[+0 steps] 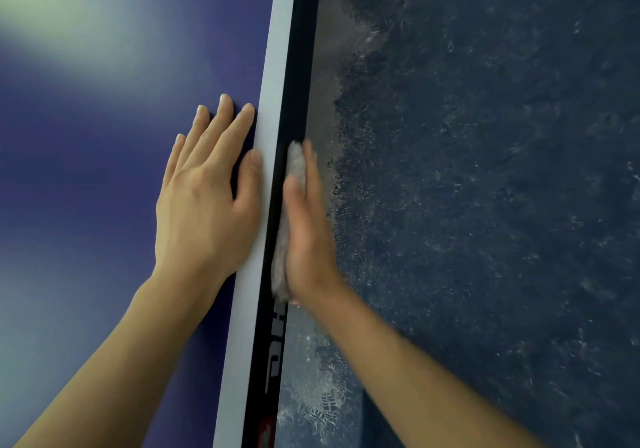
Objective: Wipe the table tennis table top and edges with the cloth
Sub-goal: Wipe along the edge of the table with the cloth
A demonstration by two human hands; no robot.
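The right hand (304, 232) is pressing the cloth (295, 165) flat against the black side edge (298, 66) of the table. Its fingers are straight and close together, not curled round the cloth, so the cloth is being squeezed between palm and edge and can rub the dirt off. The left hand (204, 205) is lying flat on the blue table top (86, 142), fingers straight and a little spread, just beside the white line (266, 177); it is probably helping the person lean over and stay steady.
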